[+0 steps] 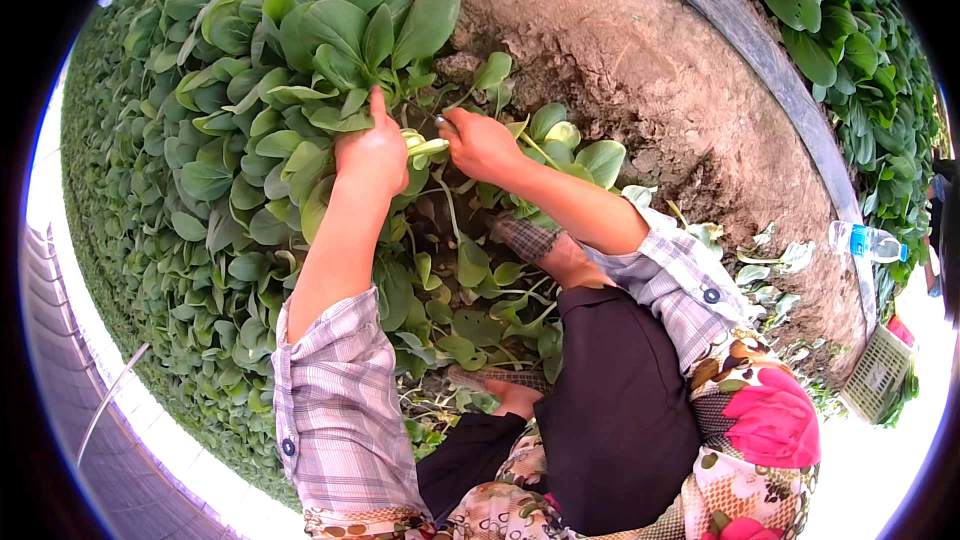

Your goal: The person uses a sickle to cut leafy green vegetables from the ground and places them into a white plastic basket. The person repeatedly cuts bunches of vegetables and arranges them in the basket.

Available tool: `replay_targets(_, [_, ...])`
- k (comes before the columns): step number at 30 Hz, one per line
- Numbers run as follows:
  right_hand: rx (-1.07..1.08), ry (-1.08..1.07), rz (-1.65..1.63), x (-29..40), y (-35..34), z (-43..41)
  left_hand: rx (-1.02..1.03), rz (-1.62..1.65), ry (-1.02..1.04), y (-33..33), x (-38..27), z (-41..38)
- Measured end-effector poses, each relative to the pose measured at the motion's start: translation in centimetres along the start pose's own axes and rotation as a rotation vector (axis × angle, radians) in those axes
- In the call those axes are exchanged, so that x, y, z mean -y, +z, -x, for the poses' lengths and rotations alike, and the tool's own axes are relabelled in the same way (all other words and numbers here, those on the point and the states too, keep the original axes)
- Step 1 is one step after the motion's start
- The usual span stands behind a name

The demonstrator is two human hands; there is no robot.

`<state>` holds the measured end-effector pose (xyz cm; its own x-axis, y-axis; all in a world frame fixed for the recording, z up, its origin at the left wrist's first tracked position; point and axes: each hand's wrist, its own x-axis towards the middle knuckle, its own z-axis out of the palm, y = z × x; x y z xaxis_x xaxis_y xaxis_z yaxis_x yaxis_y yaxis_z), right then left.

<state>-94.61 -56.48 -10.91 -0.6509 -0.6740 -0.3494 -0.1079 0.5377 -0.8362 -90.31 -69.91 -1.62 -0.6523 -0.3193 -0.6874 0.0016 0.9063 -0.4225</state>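
Note:
Leafy green plants with broad oval leaves, like pak choi (334, 34), grow densely at the left and centre. My left hand (375, 146) is closed around pale green stalks (427, 146), whose ends stick out to its right; its index finger points up against the base of a standing plant. Just right of it, my right hand (476, 142) has its fingers curled, with a small shiny thing (440, 121) at the fingertips, too small to name. Whether it grips a tool or a stem is hidden. Loose leaves (472, 262) lie on the soil below both hands.
Bare cracked soil (637, 60) lies beyond the plants, bordered by a dark curved strip (780, 82). More plants (817, 37) grow past it. A plastic bottle (866, 241) and a plastic crate (877, 375) are at the right. My feet and dark-trousered knee (615, 405) are close below my hands.

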Motion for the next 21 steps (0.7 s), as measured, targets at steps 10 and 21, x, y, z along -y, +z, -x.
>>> replay_targets(10, [0.023,0.125,-0.214,-0.2,-0.9,-1.0,0.133,0.153,0.049,-2.3,0.1,-1.9])
replay_targets(21, [0.082,0.150,-0.268,-1.2,-1.2,-0.5,0.157,0.492,-0.017,-0.8,4.1,-1.5])
